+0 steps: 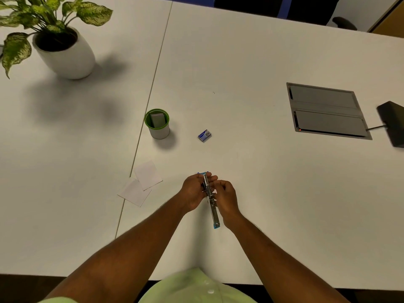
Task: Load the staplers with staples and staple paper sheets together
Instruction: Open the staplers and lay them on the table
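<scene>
Office or meeting room; wide white laminate tabletop (240,62) made of joined sections, seam running front to back; grey metal flip-lid cable hatch (328,111) set flush in surface, small red light at its edge; variegated green plant in white rounded ceramic pot (65,54); dark office chair armrest (344,22) at far edge; green-rimmed white desk cup (157,124); small blue staple box (204,135).

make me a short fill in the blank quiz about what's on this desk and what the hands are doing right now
1. Both hands, left hand and right hand, hold an opened ____.
2. The green-rimmed cup stands to the ____ of the small blue staple box.
3. Two white paper sheets lie on the white ____.
4. The potted plant grows in a ____ pot.

Missing words: stapler; left; table; white
</scene>
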